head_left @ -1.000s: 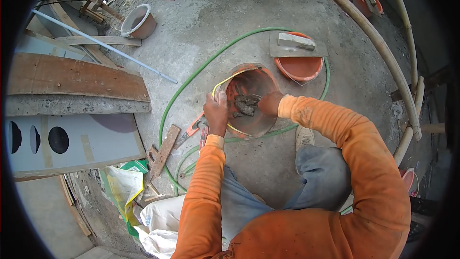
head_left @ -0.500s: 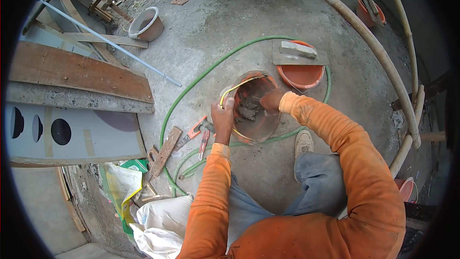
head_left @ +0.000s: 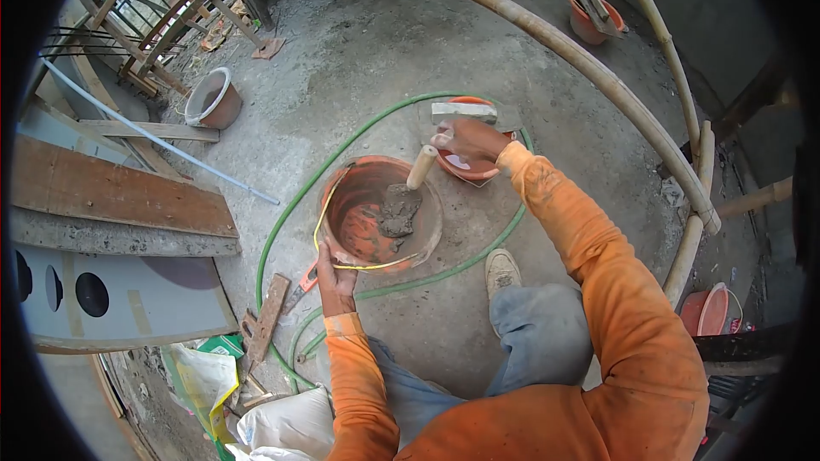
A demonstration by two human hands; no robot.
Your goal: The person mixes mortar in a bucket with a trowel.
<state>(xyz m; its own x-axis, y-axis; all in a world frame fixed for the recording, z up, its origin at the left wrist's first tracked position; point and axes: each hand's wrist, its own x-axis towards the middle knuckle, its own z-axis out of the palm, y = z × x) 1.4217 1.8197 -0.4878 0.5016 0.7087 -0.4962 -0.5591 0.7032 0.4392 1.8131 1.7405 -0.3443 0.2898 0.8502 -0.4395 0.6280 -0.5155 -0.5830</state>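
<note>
My left hand [head_left: 336, 277] is closed on the near-left rim of an orange mortar-stained bucket [head_left: 427, 235], by its yellow handle. The bucket tilts toward me, and a lump of wet grey mortar [head_left: 397, 215] lies inside. A trowel [head_left: 421, 167] stands in the mortar with its wooden handle up, untouched by either hand. Beyond it, my right hand [head_left: 472, 138] is over a smaller orange basin [head_left: 472, 172], fingers slightly blurred and apart. Those fingertips are just below the block handle of a plastering float [head_left: 464, 111] resting across that basin.
A green hose [head_left: 286, 213] loops around the bucket and basin. Left of the bucket lie an orange-handled tool [head_left: 307, 277] and a wooden-handled saw [head_left: 269, 316]. Bamboo poles [head_left: 589, 68] cross at right. Boards [head_left: 120, 196] lean at left, near another bucket [head_left: 224, 107]. White sacks [head_left: 290, 423] lie near my legs.
My right hand has left the trowel in the bucket and moved up to the basin with the float. My left hand has shifted along the rim, and the bucket opening now faces me more.
</note>
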